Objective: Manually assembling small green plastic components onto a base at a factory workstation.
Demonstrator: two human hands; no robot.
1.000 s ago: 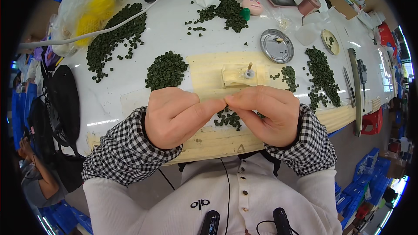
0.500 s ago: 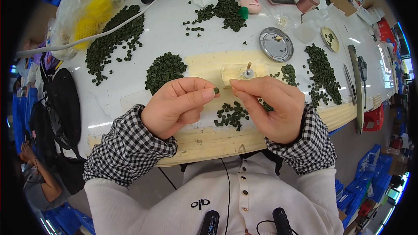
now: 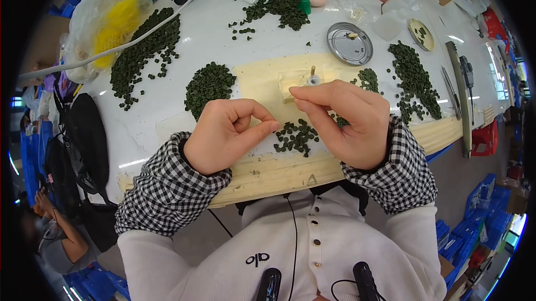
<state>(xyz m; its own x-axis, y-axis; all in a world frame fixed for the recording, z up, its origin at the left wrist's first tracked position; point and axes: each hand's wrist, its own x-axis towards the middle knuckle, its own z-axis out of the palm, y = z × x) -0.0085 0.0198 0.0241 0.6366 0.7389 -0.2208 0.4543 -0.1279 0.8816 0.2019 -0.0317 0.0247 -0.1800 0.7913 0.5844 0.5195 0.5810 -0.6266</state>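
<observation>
White tabletop (image 3: 223,39) strewn with green beads (image 3: 209,82); left hand (image 3: 223,136) and right hand (image 3: 349,125) grips pinched narrow.

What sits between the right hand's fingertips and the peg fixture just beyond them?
Nothing visible. The right hand has its pinched fingertips just short of the pale block with its upright peg. The small green parts lie nearer the person, and the left hand is off to the side.

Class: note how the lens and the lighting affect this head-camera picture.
Head view: fisheye bends the table edge into a curve and leaves black corners; glare streaks the white tabletop; the left hand, right hand and small green pieces between them are sharp.
</observation>
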